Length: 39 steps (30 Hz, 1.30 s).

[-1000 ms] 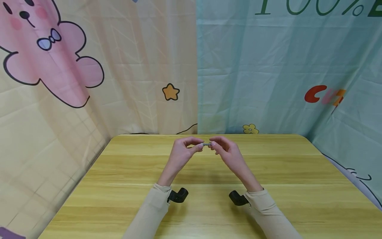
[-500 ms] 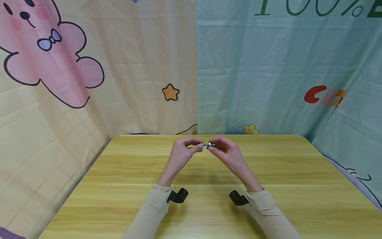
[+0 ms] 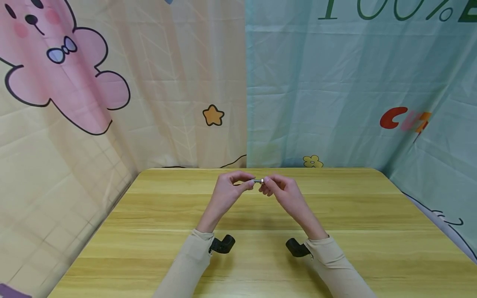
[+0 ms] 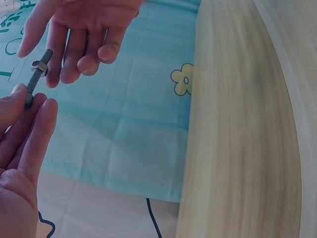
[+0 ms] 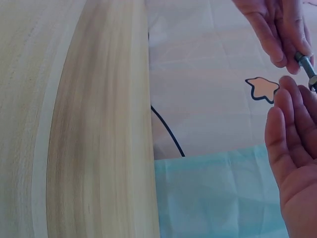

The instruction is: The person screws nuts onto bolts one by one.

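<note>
My left hand (image 3: 232, 185) pinches the head end of a metal bolt (image 4: 34, 80) between thumb and fingertips, holding it level above the table. A hex nut (image 4: 39, 67) sits partway along the thread, and the threaded end sticks out past it. My right hand (image 3: 282, 187) is at that end, its thumb (image 4: 30, 32) and forefinger spread on either side of the bolt. The forefinger lies right beside the nut, while a gap shows between thumb and nut in the left wrist view. In the right wrist view, the right fingers (image 5: 292, 116) extend fairly straight.
A wood-grain table (image 3: 257, 256) lies below both hands. Printed curtains (image 3: 179, 82) hang behind its far edge and along the sides. Black wrist mounts (image 3: 222, 244) sit at the cuffs of both pale sleeves (image 3: 186, 265).
My right thumb dropped below the nut half a second ago, baring the bolt's end; now it is higher and overlaps that end, with the other fingers lower. The left hand has stayed put.
</note>
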Each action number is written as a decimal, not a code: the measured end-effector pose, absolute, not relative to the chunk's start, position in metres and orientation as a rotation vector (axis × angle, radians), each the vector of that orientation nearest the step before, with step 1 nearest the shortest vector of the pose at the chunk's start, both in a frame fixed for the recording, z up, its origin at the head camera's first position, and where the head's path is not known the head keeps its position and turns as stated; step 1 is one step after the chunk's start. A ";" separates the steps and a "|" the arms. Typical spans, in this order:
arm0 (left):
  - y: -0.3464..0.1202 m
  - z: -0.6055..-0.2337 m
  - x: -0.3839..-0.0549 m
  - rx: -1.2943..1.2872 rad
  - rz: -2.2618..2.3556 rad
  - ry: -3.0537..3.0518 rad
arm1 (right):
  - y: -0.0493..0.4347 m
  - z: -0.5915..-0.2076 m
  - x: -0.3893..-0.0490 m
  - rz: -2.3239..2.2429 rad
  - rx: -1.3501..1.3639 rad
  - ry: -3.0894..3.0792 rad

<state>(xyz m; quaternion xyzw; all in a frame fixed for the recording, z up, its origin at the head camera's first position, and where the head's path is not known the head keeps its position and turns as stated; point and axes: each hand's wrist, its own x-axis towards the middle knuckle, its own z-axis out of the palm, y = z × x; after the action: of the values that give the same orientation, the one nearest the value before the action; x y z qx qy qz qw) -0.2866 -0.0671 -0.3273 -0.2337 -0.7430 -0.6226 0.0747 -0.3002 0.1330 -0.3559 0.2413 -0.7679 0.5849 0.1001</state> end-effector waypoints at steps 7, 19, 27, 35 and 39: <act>-0.068 -0.322 -0.281 -0.683 -1.879 -2.215 | 0.134 -0.356 -0.300 1.696 0.794 -2.226; -0.068 -0.322 -0.280 -0.694 -1.883 -2.206 | 0.134 -0.358 -0.301 1.720 0.785 -2.209; -0.068 -0.323 -0.280 -0.707 -1.875 -2.204 | 0.131 -0.354 -0.297 1.734 0.708 -2.261; -0.066 -0.324 -0.281 -0.698 -1.890 -2.204 | 0.127 -0.335 -0.281 1.703 0.663 -2.320; -0.066 -0.323 -0.282 -0.672 -1.892 -2.208 | 0.131 -0.346 -0.291 1.682 0.710 -2.282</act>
<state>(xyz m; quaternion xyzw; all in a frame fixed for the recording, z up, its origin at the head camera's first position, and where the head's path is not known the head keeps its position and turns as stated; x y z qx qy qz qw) -0.2818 -0.0663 -0.3233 -0.2246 -0.7375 -0.6320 0.0788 -0.2914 0.1308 -0.3463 0.2416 -0.7761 0.5722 0.1091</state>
